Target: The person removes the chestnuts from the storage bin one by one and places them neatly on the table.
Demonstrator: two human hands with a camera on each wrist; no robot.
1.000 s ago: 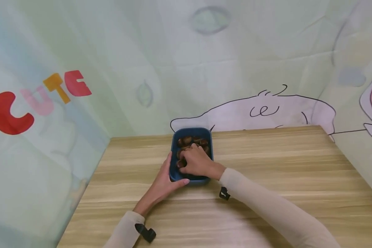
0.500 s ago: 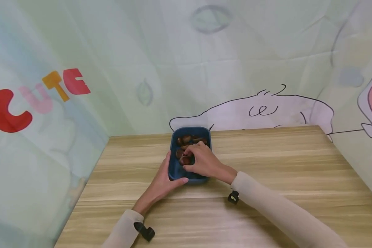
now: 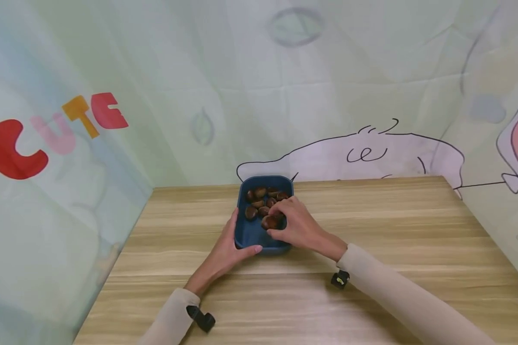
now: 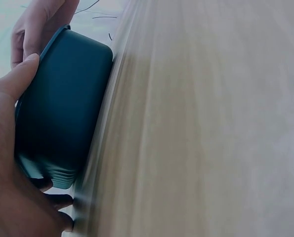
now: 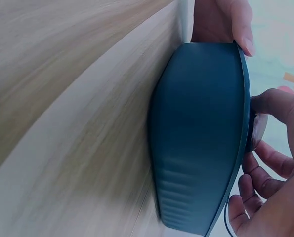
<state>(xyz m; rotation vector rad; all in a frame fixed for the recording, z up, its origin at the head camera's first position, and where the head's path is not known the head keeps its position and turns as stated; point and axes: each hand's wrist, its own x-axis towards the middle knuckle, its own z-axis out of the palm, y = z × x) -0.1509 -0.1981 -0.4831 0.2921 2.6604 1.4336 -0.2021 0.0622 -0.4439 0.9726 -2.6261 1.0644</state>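
A deep blue plastic container (image 3: 251,235) with rounded corners stands near the table's back edge, with several glossy brown chestnuts (image 3: 251,212) in its far part. My left hand (image 3: 221,253) holds it by the near left corner, thumb at the front rim and fingers along the left side. Over the container's right half, my right hand (image 3: 300,226) pinches a chestnut (image 3: 269,222) between thumb and fingers. In the right wrist view this chestnut (image 5: 258,131) shows at rim height, partly hidden by the container wall (image 5: 201,113). The other right fingers curl beside the rim.
The wood-grain table (image 3: 393,225) extends to both sides and in front of the container. A printed cloth backdrop (image 3: 190,96) with cartoon drawings rises right behind it. Black wrist straps (image 3: 201,319) hang below the sleeves.
My right hand has drawn back to the right from the middle of the container, bringing the pinched chestnut with it. More chestnuts now show. My left hand stays at the corner.
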